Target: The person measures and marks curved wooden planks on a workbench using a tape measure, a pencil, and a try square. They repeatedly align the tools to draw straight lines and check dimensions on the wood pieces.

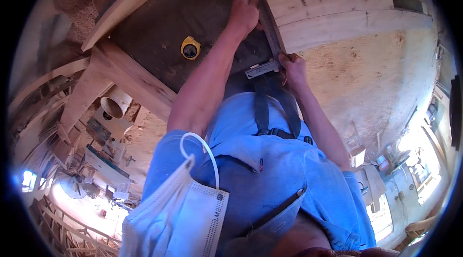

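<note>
A metal carpenter's square (pixel 268 30) lies along the left edge of a pale wooden panel (pixel 337 11) on a dark worktop (pixel 159 25). My left hand (pixel 243 14) presses down on the long blade near its far end, fingers curled over it. At the near corner of the panel, my right hand (pixel 294 66) grips the square where its short arm (pixel 260 69) sticks out to the left. A thin reddish thing shows under the right hand; I cannot tell what it is.
A yellow tape measure (pixel 190 48) sits on the worktop left of my left forearm. Wooden beams (pixel 130 78) frame the table. A white pipe (pixel 115 102), machines and timber stand on the sawdust floor (pixel 376 78). A face mask (pixel 178 218) hangs at my chest.
</note>
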A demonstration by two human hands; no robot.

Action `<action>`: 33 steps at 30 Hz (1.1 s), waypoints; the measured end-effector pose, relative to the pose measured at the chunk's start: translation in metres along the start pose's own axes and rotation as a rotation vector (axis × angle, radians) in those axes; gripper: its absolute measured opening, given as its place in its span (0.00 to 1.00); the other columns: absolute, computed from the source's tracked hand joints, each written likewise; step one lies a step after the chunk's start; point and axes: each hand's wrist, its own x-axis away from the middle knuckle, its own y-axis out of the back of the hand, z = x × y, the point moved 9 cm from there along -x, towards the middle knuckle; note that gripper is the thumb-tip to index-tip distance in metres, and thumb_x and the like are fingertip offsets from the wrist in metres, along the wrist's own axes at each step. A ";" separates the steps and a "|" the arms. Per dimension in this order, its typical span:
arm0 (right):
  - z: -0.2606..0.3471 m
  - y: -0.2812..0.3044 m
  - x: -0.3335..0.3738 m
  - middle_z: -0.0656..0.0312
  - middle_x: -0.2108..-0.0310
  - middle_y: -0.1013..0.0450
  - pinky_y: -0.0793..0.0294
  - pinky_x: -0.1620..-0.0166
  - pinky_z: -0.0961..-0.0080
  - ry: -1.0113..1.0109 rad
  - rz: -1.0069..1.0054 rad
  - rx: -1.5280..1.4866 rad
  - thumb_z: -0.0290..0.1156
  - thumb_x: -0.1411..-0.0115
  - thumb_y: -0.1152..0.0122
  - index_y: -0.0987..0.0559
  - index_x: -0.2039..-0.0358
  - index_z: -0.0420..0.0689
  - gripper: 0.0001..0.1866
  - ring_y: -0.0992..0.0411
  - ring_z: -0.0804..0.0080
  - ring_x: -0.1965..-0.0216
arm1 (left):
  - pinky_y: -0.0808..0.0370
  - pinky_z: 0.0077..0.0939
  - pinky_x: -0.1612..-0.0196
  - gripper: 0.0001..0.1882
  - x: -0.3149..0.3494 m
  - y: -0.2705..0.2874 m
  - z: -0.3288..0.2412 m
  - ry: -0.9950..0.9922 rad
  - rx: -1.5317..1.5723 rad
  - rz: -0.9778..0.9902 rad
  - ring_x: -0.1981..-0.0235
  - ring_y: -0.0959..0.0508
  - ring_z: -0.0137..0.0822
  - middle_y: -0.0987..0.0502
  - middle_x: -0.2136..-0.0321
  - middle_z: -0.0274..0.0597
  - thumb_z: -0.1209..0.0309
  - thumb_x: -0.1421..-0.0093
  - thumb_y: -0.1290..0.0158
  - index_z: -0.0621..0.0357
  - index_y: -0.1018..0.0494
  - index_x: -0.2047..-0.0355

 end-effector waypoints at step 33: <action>0.002 -0.007 -0.008 0.62 0.76 0.24 0.38 0.80 0.83 0.036 0.146 -0.038 0.29 0.35 0.43 0.22 0.63 0.37 0.08 0.31 0.80 0.81 | 0.17 0.35 0.76 0.14 -0.001 0.000 0.010 -0.060 -0.017 0.011 0.73 0.17 0.44 0.20 0.72 0.52 0.71 0.35 0.53 0.74 0.24 0.64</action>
